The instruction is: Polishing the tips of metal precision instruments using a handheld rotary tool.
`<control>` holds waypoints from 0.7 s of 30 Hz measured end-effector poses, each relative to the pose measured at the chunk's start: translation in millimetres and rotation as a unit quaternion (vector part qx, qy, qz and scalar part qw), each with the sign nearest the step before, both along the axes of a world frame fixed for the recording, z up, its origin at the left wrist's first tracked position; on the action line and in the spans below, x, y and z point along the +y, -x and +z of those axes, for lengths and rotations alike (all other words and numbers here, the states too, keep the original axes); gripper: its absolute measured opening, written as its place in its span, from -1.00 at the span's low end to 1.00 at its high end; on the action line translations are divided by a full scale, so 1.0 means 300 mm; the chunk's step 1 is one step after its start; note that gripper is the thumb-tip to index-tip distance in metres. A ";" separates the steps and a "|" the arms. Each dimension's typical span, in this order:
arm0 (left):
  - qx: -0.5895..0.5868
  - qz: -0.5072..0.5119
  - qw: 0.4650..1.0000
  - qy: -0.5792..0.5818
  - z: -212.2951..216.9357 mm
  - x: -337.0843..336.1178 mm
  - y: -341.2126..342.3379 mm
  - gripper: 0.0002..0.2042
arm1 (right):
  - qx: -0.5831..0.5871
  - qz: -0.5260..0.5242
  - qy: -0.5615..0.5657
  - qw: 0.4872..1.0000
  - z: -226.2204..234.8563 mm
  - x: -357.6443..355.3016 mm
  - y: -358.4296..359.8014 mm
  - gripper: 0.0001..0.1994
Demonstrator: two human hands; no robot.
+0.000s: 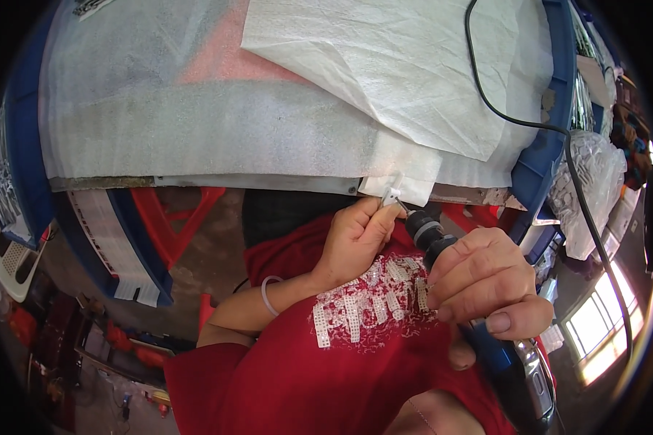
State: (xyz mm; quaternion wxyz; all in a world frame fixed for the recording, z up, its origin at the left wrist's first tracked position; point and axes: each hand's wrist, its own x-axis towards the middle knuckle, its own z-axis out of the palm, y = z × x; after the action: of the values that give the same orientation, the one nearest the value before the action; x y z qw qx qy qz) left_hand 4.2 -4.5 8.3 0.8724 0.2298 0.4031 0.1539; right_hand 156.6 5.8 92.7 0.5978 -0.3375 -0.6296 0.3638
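Small white part: pinched at the table edge, just below the hanging corner of white foam sheet, right against the tool's tip.
Handling, by the look of it: light, stiff plastic, tiny enough to twist or flick out of a pinch; likely brittle at thin edges, so best gripped low and close to the worked spot, fingertips clear of the bit.
Left hand: closed on the small white part, thumb and fingertips squeezed together around it, knuckles up, wrist bent back toward the chest, clear band round the wrist.
Left forearm: coming in from lower left, crossing the red shirt, elbow tucked low.
Rotary tool: black chuck forward, thin bit touching the part; blue and silver body running down to the lower right.
Handling of the tool: heavier, rigid, probably buzzing; a full wrap round the barrel, as shown, seems the steady hold.
Right hand: wrapped tight round the tool's barrel, fingers curled over the top, thumb under, nose of the tool aimed up and left at the part.
Black cord: looping from the top of the view, over the white sheets, down the right side.
Table: covered in white foam and cloth-like sheets, blue rim around it, red stool frame beneath.
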 end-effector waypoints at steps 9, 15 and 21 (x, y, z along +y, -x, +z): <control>-0.002 0.003 1.000 0.012 -0.006 -0.009 0.002 -0.80 | 0.063 -0.013 0.007 0.998 -0.005 0.012 0.028 -0.64; -0.031 0.008 0.999 0.030 -0.011 0.001 0.007 -0.78 | -0.043 0.046 -0.003 0.998 0.013 0.007 -0.017 -0.56; -0.085 -0.032 0.996 0.020 -0.024 0.025 0.026 -0.75 | 0.034 -0.060 0.037 0.997 0.040 -0.063 -0.040 -0.49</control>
State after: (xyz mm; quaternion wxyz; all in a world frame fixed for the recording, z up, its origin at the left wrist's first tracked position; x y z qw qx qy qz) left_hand -3.6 3.0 1.0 0.9125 0.2106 0.3229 0.1370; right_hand 168.5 -13.1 104.8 0.6270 -0.3840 -0.5737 0.3611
